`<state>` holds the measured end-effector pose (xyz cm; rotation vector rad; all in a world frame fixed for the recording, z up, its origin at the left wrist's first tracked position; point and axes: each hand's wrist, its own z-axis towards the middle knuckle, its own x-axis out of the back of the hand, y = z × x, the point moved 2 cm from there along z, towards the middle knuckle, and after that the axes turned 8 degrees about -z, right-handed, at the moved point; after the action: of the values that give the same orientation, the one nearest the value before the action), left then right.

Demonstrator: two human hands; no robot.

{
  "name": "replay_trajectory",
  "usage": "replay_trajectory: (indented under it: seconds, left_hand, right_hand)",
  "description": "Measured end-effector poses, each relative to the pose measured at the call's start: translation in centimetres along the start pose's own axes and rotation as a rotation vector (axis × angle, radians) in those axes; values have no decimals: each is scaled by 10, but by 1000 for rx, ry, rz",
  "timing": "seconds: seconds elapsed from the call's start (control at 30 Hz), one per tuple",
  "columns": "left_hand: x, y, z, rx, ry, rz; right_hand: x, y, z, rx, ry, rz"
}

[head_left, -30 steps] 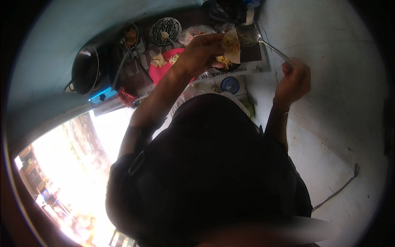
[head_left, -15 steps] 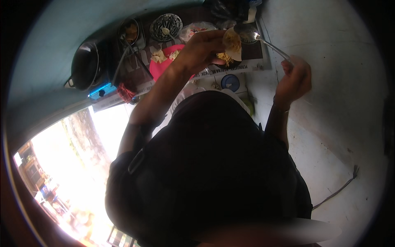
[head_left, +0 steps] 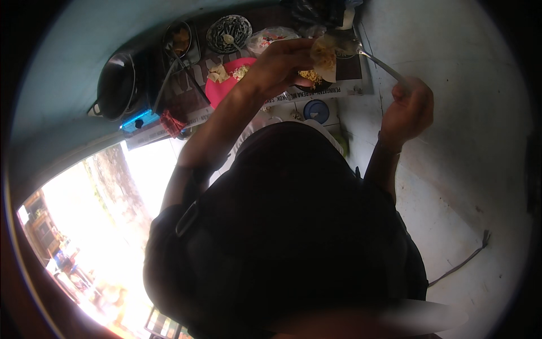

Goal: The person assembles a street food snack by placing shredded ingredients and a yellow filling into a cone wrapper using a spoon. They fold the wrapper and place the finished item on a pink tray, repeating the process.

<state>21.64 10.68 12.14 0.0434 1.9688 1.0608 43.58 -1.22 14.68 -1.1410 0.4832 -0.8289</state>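
left hand (head_left: 282, 62) fingers gripping filled wrapper (head_left: 324, 56), upper centre | right hand (head_left: 409, 104) fingers closed on spoon (head_left: 375, 61) (handle slanting lower-right) | bowl end at wrapper

A bright pink plate (head_left: 223, 90) carries pale yellow scraps. A round bowl (head_left: 228, 34) shows a black-and-white striped pattern. The pan (head_left: 116, 85) is black — beside it, a vivid blue lighter (head_left: 138, 121) and a red cloth (head_left: 171, 122). Yellow noodles (head_left: 323, 56) fill a pale wrapper. A blue lid (head_left: 317, 111) sits on white.
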Motion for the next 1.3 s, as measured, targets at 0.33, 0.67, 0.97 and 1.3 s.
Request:
replay_trajectory:
  seconds: [0.33,0.67,0.97,1.3]
  left_hand:
    - [21,-3,4,-301,-22,477]
    - [72,-16,-28,-216,129,830]
    - [68,-17,-45,-354,99,1362]
    - [57,-14,-51,-375,118,1225]
  right_hand:
    - [7,42,12,94,-17,-206]
    - [-19,318,-90,-365,-492,-411]
    - [-36,380,-138,-627,-536,-212]
    - [-11,370,-133,-203,-549,-521]
